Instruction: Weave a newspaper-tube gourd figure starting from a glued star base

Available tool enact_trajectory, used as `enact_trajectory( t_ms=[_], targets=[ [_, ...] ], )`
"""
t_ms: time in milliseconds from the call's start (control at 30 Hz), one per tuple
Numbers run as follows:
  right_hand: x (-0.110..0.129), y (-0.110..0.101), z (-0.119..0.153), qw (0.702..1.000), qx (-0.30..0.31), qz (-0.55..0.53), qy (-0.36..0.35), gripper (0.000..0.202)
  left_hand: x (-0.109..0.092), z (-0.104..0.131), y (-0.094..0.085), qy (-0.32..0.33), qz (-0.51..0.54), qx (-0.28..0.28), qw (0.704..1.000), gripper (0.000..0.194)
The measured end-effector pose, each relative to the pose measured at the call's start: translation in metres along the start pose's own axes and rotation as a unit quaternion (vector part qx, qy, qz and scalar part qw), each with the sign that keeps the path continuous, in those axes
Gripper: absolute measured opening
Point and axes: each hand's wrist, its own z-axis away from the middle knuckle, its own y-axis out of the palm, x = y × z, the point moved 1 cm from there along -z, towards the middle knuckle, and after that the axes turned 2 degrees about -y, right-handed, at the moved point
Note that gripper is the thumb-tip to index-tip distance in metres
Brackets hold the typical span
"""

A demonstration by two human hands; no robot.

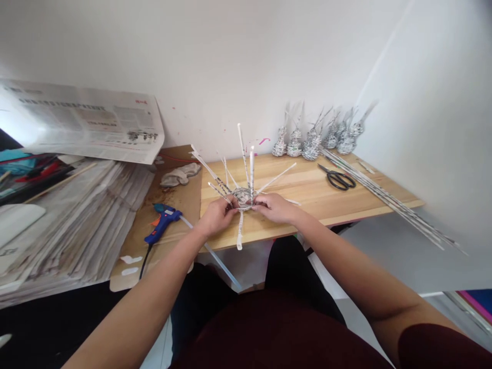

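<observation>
A small round piece woven from rolled newspaper [243, 196] rests near the front edge of the wooden board, with several paper tubes sticking up and outward from it. My left hand [219, 215] pinches its left rim, thumb and fingers together. On the right rim, my right hand [273, 207] is closed with its fingertips on the weave at the foot of an upright tube [251, 171]. One tube [240, 230] points toward me between the two hands. The fingertips partly cover the rim.
Black scissors [338, 179] and long paper tubes [384, 200] lie right. Several woven gourd-like shapes [295, 143] stand against the wall. Left are a blue glue gun [163, 223] with a glue stick [223, 264], gloves [180, 175], stacked newspapers [92, 215] and a newspaper sheet [92, 123].
</observation>
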Motion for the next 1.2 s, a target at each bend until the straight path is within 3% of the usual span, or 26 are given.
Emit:
enact_trajectory(
  t_ms=[300,533,633,833,1200],
  targets=[
    [-0.006,0.008,-0.004,0.997,-0.061,-0.028,0.024,0.02,0.001,-0.002,0.001,0.036,0.04,-0.004,0.999,0.02],
    [-0.011,0.011,-0.004,0.995,-0.074,-0.05,0.035,0.019,0.002,-0.003,0.003,0.074,0.033,-0.013,0.997,0.017],
    [-0.01,0.011,-0.004,0.995,-0.074,-0.055,0.039,0.02,0.002,-0.003,0.006,0.061,0.033,-0.014,0.997,0.015],
    [-0.011,0.009,-0.003,0.994,-0.068,-0.067,0.046,0.017,-0.005,-0.003,0.012,0.07,0.028,-0.068,0.995,0.016],
    [-0.017,0.008,-0.002,0.987,-0.051,-0.145,0.046,0.014,-0.001,-0.002,0.015,0.058,0.026,-0.064,0.996,0.016]
  ],
)
